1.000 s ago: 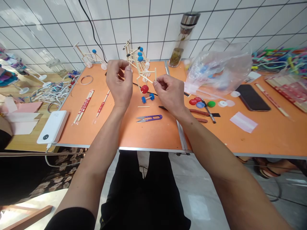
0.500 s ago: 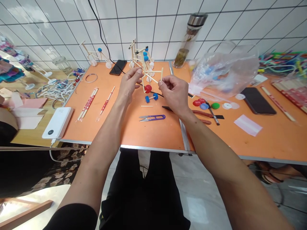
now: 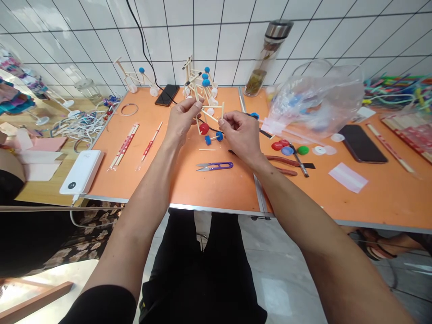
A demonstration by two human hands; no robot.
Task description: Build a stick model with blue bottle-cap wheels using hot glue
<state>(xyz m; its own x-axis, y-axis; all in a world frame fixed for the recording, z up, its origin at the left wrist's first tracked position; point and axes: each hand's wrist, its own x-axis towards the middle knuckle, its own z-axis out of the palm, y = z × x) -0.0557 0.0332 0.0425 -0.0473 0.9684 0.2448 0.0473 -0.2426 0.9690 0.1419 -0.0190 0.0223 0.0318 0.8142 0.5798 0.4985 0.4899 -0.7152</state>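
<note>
A small frame of pale wooden sticks (image 3: 212, 106) is held up over the orange table between my two hands. The fingertips of my left hand (image 3: 185, 118) pinch its left corner, and my right hand (image 3: 241, 135) pinches the lower right end. Beneath the frame is a red cap-like wheel (image 3: 204, 128); whether it is joined to the frame, I cannot tell. Close to my right hand lies a short stick with blue wheels (image 3: 208, 140) at its ends. Purple thread snips (image 3: 216, 166) and a thin loose stick (image 3: 207, 150) rest nearer to me.
Stick models with blue balls (image 3: 205, 76) stand at the back, near a black phone (image 3: 167, 95). Red-handled pliers (image 3: 283, 160), coloured caps (image 3: 286, 150) and a plastic bag (image 3: 313, 103) are to the right. A tea bottle (image 3: 266, 58) stands by the wall; a white power bank (image 3: 82, 172) lies left.
The frame has moved slightly left and down, and my right hand has shifted the same way. Blue pieces behind my right hand have come into view. Both hands keep their pinch.
</note>
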